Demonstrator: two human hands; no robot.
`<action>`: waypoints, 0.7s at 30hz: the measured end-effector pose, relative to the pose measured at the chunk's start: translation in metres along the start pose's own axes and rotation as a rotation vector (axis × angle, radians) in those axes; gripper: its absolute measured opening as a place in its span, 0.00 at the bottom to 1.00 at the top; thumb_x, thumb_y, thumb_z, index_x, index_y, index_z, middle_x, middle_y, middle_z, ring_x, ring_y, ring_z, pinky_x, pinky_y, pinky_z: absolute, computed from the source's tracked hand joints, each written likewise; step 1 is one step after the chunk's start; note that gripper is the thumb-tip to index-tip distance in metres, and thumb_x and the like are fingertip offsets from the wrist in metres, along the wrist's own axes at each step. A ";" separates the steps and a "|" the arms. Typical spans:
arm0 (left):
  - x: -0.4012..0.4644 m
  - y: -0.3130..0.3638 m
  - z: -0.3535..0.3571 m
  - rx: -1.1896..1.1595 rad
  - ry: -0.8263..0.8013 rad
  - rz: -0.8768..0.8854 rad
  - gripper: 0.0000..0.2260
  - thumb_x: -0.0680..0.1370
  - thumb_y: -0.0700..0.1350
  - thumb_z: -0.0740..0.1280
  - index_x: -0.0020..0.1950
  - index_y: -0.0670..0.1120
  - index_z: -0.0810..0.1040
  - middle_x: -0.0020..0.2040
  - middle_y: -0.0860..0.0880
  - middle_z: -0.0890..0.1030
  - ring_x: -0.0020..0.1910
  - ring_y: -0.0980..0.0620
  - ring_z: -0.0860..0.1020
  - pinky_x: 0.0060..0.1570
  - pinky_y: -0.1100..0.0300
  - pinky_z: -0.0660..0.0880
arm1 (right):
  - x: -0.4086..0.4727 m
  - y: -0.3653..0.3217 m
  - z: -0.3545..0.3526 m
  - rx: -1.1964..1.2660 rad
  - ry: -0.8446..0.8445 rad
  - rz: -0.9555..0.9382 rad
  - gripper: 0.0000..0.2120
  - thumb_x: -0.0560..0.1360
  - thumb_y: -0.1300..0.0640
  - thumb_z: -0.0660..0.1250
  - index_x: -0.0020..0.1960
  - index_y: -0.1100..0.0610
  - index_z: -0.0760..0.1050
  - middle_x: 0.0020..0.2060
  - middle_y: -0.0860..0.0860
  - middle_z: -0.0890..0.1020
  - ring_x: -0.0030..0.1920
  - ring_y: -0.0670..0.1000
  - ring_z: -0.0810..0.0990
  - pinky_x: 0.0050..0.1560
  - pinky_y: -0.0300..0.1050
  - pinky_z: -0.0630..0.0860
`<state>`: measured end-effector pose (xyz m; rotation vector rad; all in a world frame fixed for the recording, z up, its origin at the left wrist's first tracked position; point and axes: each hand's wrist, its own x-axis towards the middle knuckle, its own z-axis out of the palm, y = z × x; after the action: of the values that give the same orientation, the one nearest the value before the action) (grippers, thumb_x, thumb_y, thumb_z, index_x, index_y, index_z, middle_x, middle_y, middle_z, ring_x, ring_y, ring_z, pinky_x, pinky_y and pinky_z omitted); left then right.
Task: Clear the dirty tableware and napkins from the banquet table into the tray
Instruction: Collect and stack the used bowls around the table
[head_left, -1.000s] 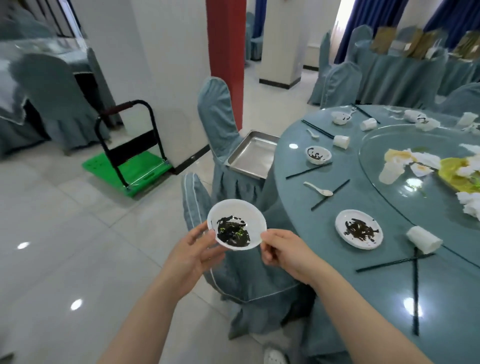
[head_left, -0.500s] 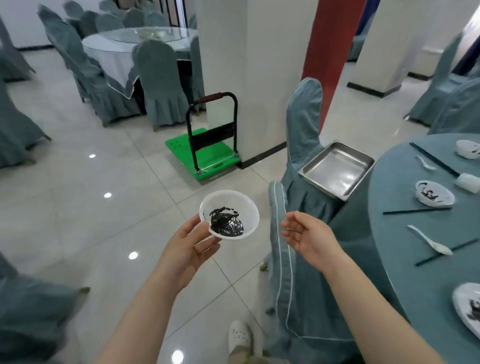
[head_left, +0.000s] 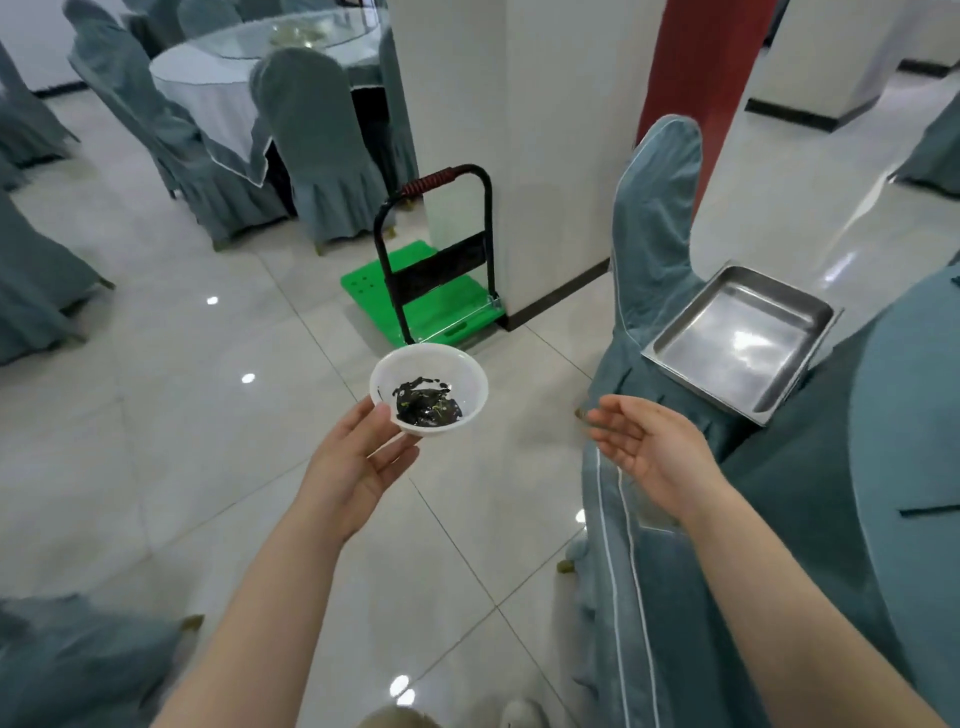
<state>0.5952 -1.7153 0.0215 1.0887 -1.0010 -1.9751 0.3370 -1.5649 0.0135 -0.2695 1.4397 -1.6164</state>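
Presently the left hand (head_left: 358, 462) holds a small white bowl (head_left: 429, 391) out over the tiled floor (head_left: 156, 415). Grip: thumb laid against the near rim, fingers extended underneath, cupping the base rather than clenching it. Bowl roughly level. Inside, a smear of dark, glossy residue (head_left: 427, 406) with a few greenish flecks, sitting toward the near side of the bottom.

Right hand (head_left: 649, 452) empty. Palm turned inward and up, fingers loosely spread, only slightly bent, touching nothing. It hovers right of the bowl, apart from it, above the back of a blue-grey covered chair (head_left: 618, 571).

Steel tray (head_left: 743, 340) rests on the seat of a second covered chair (head_left: 657, 223), farther off and to the right of both hands. Its near-right corner lies close against the edge of the banquet table (head_left: 914, 441), whose blue-grey cloth fills the right margin; whether they touch, cannot tell. Tray interior shows only bright reflections.

Beyond the bowl: a green platform trolley (head_left: 431, 296) with a black handle frame, parked beside a white pillar (head_left: 493, 130). Red column (head_left: 696, 67) behind the tray's chair. Far left, another round table (head_left: 249, 62) with glass top, ringed by covered chairs.
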 end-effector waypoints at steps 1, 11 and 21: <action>0.014 0.003 0.002 0.003 -0.009 -0.010 0.13 0.69 0.48 0.70 0.52 0.49 0.79 0.44 0.46 0.85 0.44 0.48 0.84 0.44 0.57 0.81 | 0.011 -0.002 -0.001 0.007 0.018 0.001 0.10 0.80 0.59 0.59 0.51 0.61 0.78 0.40 0.54 0.85 0.39 0.50 0.84 0.45 0.43 0.78; 0.180 0.038 0.086 0.075 -0.252 -0.146 0.04 0.79 0.46 0.64 0.52 0.51 0.77 0.43 0.48 0.84 0.40 0.51 0.82 0.43 0.57 0.81 | 0.105 -0.022 -0.025 0.088 0.374 0.007 0.08 0.79 0.57 0.61 0.50 0.58 0.78 0.42 0.54 0.86 0.38 0.50 0.85 0.42 0.43 0.77; 0.282 0.048 0.228 0.236 -0.678 -0.280 0.05 0.78 0.48 0.64 0.52 0.52 0.79 0.45 0.51 0.85 0.44 0.52 0.84 0.48 0.56 0.75 | 0.093 -0.034 -0.088 0.222 0.793 -0.053 0.09 0.78 0.55 0.63 0.53 0.58 0.79 0.46 0.55 0.86 0.41 0.51 0.85 0.42 0.44 0.76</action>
<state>0.2803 -1.9002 0.0385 0.6985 -1.5250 -2.5879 0.2095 -1.5777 -0.0197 0.5260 1.7979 -2.0185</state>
